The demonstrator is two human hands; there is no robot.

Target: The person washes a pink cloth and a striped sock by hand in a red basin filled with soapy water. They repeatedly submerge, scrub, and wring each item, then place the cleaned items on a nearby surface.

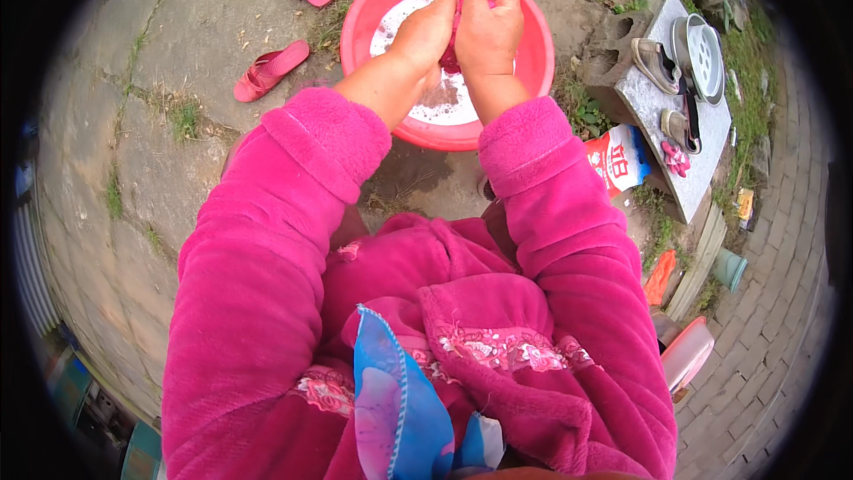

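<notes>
A red plastic basin (352, 47) with soapy, sudsy water (443, 113) stands on the ground in front of me. Above the suds, a wet magenta cloth (451, 57) is bunched between my two hands. My left hand (425, 30) grips it from the left, thumb side up. Facing it, my right hand (492, 30) holds the cloth with curled fingers near the basin's far side. Much of the cloth is hidden by the hands, so its full shape cannot be told.
Two pink slippers (272, 71) lie on the paving at left. To the right, a stone slab (696, 180) on a hollow block bears worn shoes (656, 65), a grey plastic strainer (705, 60) and a small pink item (676, 159). A printed plastic bag (616, 159) leans beside it.
</notes>
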